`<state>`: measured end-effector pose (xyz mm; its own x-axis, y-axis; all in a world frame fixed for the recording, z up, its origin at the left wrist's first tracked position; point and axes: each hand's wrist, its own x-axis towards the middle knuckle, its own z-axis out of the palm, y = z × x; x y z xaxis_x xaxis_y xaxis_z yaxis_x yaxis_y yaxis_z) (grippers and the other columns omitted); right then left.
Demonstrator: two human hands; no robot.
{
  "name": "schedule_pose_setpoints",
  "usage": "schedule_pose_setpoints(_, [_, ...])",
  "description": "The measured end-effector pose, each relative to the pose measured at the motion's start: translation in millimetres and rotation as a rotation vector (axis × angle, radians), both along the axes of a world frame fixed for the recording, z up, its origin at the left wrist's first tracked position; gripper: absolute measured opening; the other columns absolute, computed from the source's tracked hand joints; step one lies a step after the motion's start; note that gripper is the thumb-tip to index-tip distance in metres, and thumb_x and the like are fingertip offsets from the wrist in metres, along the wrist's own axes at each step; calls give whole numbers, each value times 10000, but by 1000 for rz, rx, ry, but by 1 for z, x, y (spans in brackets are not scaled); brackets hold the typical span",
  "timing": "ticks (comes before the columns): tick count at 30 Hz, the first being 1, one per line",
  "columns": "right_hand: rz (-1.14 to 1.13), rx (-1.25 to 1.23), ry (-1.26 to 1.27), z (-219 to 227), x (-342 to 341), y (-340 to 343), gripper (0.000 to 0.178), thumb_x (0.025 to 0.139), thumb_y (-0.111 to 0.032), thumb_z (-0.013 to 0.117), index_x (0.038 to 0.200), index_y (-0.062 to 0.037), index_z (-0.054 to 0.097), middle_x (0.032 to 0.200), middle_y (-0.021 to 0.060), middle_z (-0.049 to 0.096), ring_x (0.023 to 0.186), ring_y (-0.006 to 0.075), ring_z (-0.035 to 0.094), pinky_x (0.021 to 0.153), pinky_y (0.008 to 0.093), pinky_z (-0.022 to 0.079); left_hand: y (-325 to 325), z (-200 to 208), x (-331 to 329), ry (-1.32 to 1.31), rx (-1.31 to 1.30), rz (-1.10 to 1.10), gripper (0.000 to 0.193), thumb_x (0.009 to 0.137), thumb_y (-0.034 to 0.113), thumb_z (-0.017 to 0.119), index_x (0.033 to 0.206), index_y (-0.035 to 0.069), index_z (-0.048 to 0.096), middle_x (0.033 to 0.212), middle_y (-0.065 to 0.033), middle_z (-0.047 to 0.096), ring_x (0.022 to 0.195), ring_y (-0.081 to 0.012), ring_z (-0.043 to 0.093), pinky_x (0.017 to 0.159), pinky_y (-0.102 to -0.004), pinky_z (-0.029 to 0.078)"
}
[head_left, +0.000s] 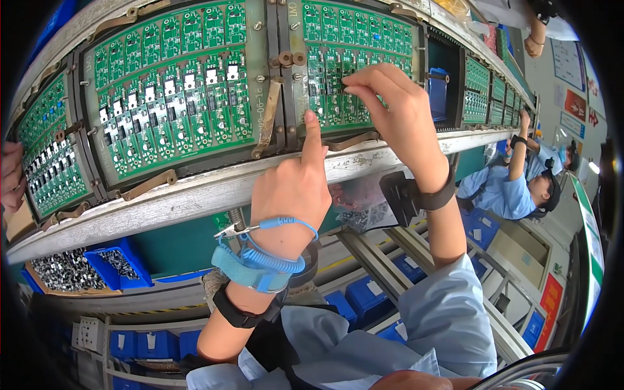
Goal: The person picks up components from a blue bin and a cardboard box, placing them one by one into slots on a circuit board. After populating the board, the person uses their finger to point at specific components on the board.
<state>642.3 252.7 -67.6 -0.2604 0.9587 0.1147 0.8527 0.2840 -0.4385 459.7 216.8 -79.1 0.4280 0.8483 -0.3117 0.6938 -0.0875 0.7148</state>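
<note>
My left hand (292,188) is at the rail's edge, its index finger stretched out to touch the board fixture's frame and its other fingers curled out of sight. A blue coiled wrist strap (260,263) is on that wrist. My right hand (403,114) is pinched over the green circuit board panel (357,120), thumb and index finger together among its small black parts. What is between these fingertips is too small to make out. To the left, another green panel (175,97) carries rows of black, white and silver parts in a similar fixture.
A silver rail (143,214) runs along the fixtures. Below it on the left stand blue bins (117,263) of small metal parts. A blue container (437,94) sits right of the panel. Co-workers in light blue (513,188) are at the right; another person's hand (12,175) touches the far-left fixture.
</note>
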Motion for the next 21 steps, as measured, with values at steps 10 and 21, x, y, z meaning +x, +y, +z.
schedule_pose_setpoints(10, [-121,-36,-10,9,-5,0,127,762,-5,687,889,-21,690,820,106,645,753,270,623,645,329,494,-1,3,-4,-4,-5,4,437,916,156,525,1342,77,466,562,-199,565,513,-376,576,468,-474,431])
schedule_pose_setpoints(21, [-39,54,-135,13,-14,-3,138,743,-13,703,880,-14,693,851,92,629,755,257,606,650,326,494,3,9,-7,6,-23,-2,433,920,162,523,1340,77,463,564,-201,568,517,-383,576,474,-484,433])
